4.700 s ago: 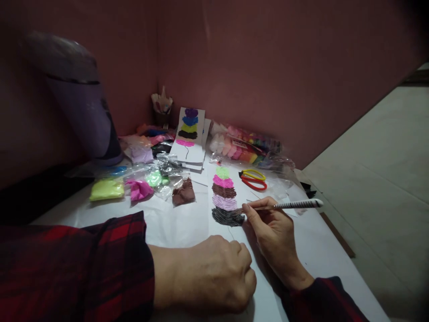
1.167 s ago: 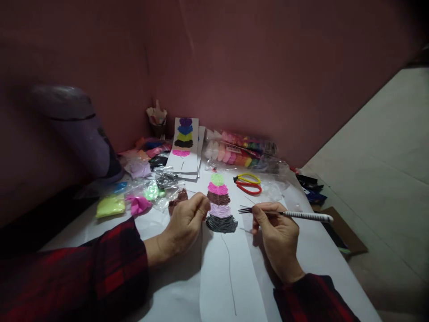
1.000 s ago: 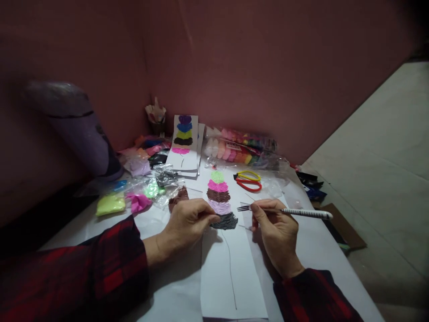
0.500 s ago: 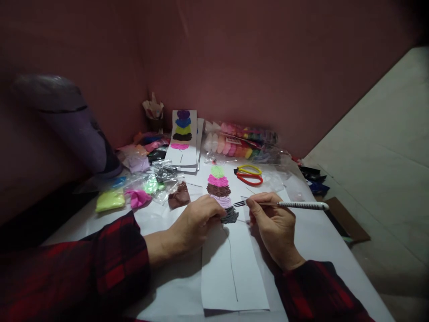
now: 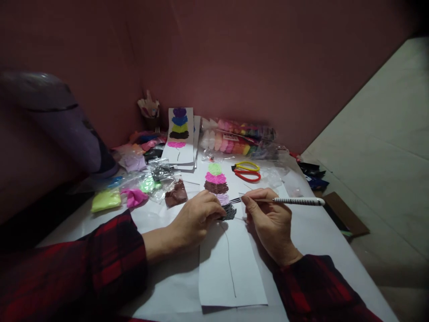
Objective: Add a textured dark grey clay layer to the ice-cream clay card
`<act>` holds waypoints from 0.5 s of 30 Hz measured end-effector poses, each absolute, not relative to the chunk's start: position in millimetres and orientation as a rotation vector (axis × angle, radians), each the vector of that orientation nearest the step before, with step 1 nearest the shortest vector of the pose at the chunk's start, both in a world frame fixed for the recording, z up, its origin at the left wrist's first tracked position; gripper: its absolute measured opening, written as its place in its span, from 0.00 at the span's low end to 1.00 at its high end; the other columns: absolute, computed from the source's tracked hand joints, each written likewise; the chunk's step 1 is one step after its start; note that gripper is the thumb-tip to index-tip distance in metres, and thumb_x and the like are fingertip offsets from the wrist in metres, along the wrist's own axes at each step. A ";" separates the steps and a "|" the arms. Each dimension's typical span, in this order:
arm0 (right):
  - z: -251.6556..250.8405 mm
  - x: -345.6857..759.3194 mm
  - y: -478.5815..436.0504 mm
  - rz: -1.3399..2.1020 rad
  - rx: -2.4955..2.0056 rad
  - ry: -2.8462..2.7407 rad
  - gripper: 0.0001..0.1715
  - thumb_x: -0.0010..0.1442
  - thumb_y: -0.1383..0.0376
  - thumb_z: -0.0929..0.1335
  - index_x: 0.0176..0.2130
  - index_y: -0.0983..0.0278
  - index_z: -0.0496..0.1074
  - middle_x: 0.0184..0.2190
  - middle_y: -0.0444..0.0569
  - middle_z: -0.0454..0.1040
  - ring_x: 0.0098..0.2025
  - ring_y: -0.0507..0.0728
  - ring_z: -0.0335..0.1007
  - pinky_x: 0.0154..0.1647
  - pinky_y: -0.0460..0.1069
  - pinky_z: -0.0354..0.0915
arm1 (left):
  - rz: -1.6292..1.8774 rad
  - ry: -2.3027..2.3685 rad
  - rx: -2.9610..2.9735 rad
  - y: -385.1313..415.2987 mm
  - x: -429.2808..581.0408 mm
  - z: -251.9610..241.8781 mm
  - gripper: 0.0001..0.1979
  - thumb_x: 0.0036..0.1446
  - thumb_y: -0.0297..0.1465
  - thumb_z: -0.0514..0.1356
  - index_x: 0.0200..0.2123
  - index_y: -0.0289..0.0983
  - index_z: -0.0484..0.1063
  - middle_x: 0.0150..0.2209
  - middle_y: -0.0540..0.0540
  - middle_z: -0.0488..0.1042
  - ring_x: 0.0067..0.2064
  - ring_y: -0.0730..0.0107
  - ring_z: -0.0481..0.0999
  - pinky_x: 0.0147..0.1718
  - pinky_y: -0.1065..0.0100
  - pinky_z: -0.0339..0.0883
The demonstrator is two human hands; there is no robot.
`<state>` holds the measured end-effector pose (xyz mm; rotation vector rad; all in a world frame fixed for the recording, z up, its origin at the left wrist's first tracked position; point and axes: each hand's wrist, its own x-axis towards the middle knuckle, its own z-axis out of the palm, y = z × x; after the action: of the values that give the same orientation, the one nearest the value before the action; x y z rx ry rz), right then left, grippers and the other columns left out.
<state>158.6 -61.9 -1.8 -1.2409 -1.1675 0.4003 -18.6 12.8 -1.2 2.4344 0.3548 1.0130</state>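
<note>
A white paper card (image 5: 231, 268) lies on the table with a feather shape of clay bands: green (image 5: 215, 168), pink, brown (image 5: 215, 187), lilac and, lowest, dark grey clay (image 5: 229, 212). A thin drawn line runs down from the bands. My left hand (image 5: 192, 219) rests at the left edge of the dark grey clay, fingertips pinched together; what is between them is hidden. In my right hand (image 5: 271, 223) is a fork (image 5: 298, 201) with a black-and-white patterned handle, its tines pointing left, just above the dark grey band's upper edge.
Red-and-yellow-handled scissors (image 5: 246, 171) lie beyond the card. At the left are a yellow clay packet (image 5: 106, 201), pink clay (image 5: 134, 197) and brown clay (image 5: 176, 193). Behind stand a finished card (image 5: 179, 154), bagged clay pots (image 5: 231, 142) and a cup (image 5: 149, 120) near the wall.
The whole view has shifted slightly. The fork's tines have come a little lower and nearer the dark grey clay. My left hand stays at the band's left edge.
</note>
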 end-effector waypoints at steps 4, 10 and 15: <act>-3.0 158.5 -61.0 0.389 -1.247 -1.174 0.07 0.58 0.65 0.71 0.30 0.63 0.70 0.19 0.38 0.67 0.15 0.48 0.62 0.12 0.44 0.59 | 1.027 0.360 2.403 12.3 -18.1 -0.6 0.11 0.56 0.17 0.55 0.30 0.34 0.74 0.29 0.45 0.76 0.35 0.67 0.70 0.34 0.66 0.66; -4.2 158.4 -60.5 0.370 -1.252 -1.185 0.06 0.58 0.66 0.71 0.30 0.63 0.71 0.20 0.39 0.68 0.16 0.48 0.62 0.13 0.44 0.59 | 0.944 0.455 2.433 13.4 -16.5 -1.3 0.10 0.51 0.15 0.58 0.26 0.34 0.72 0.28 0.47 0.74 0.36 0.66 0.67 0.34 0.67 0.63; -2.9 158.1 -60.8 0.367 -1.244 -1.181 0.06 0.58 0.66 0.72 0.30 0.63 0.71 0.20 0.39 0.69 0.16 0.48 0.62 0.14 0.44 0.59 | 0.906 0.422 2.509 15.1 -16.7 -5.0 0.11 0.53 0.16 0.57 0.30 0.35 0.75 0.30 0.45 0.73 0.37 0.64 0.67 0.34 0.65 0.62</act>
<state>158.1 -60.8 -2.9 -1.2438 -1.1808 0.3671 -16.7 15.1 -5.0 2.5092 0.4224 0.9063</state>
